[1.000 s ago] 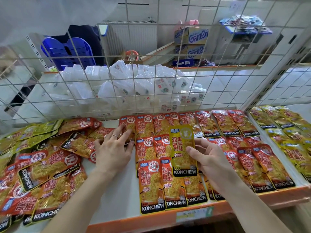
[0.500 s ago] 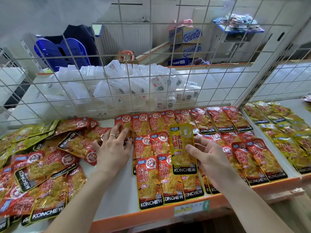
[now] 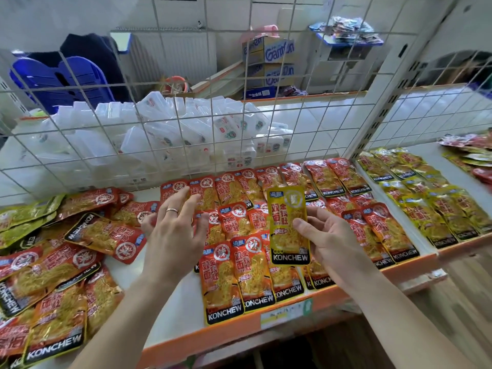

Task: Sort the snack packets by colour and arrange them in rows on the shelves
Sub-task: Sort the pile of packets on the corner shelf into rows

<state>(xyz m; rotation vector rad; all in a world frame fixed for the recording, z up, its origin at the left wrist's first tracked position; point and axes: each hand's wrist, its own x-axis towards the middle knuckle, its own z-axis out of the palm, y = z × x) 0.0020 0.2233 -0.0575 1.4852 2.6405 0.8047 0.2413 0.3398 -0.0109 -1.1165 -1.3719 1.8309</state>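
I had the right hand (image 3: 332, 243) pinching the one yellow packet (image 3: 288, 222), thumb on its front and fingers behind. Its label was upright and facing me, above the red rows (image 3: 234, 265). I judged it was held clear of the shelf because it did not belong there. Everything lined up beneath it was red, while the yellow rows (image 3: 426, 206) lay on the neighbouring shelf at 3 o'clock, beyond the upright post (image 3: 372, 134).

The left hand (image 3: 173, 235) held nothing. Its fingers were spread wide and straight over the left end of the red rows, at 9 o'clock from the packet. Whether it touched them I could not tell. I took it as ready to steady or square up that end.

The unsorted heap (image 3: 53, 262) of red and greenish-yellow packets lay further out at 9 o'clock on the same shelf. Bare shelf board (image 3: 181, 310) lay between heap and rows, presumably room for more red.
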